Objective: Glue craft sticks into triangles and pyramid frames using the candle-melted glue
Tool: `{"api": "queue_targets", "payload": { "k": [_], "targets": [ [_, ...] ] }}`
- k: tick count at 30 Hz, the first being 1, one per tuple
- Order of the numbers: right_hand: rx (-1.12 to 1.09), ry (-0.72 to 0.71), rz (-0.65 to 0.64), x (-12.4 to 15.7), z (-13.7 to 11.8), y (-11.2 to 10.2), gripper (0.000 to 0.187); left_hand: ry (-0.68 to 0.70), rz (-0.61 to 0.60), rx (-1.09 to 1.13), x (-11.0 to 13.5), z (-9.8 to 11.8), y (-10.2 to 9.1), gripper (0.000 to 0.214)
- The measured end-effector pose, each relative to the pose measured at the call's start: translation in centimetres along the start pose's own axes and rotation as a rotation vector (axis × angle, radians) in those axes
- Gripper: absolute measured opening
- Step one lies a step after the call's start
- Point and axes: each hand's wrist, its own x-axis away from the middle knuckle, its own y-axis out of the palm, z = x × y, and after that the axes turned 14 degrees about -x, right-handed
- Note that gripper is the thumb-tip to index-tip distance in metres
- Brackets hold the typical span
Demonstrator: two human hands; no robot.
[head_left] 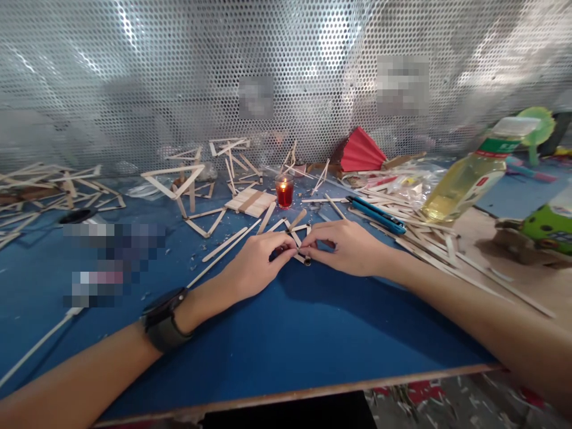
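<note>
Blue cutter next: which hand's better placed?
Right, likely. The blue cutter lies just beyond the right hand; the left hand is farther off and would have to cross over. Both appear to be pinching the small stick frame, so either would probably need to let go first.

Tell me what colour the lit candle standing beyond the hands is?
The candle is red, and it shows in the head view, the only one here.

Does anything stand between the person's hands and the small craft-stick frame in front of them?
Nothing visible does: the left hand and the right hand meet right at the craft-stick frame. The lit red candle stands beyond it, not between.
</note>
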Motion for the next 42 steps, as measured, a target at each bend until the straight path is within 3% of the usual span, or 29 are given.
{"api": "queue_targets", "payload": {
  "k": [10,17,26,33,42],
  "targets": [
    [0.068,-0.012,0.049,0.3,-0.3,0.4,0.014,0.070,0.040,-0.138,0.5,-0.3,-0.2,0.010],
    [0.060,-0.030,0.045,0.6,0.0,0.3,0.015,0.112,-0.029,-0.255,0.8,-0.5,-0.3,0.016],
    [-0.027,-0.097,0.023,0.3,0.5,0.6,0.014,0.030,-0.118,-0.317,0.4,0.9,0.5,0.030],
    [-0.063,-0.065,0.001,0.2,0.2,0.5,0.012,-0.018,-0.178,-0.361,0.3,1.6,0.5,0.034],
    [-0.075,-0.079,-0.004,0.1,-0.1,0.4,0.009,-0.024,-0.142,-0.488,0.2,2.3,0.3,0.036]
  ]
}}
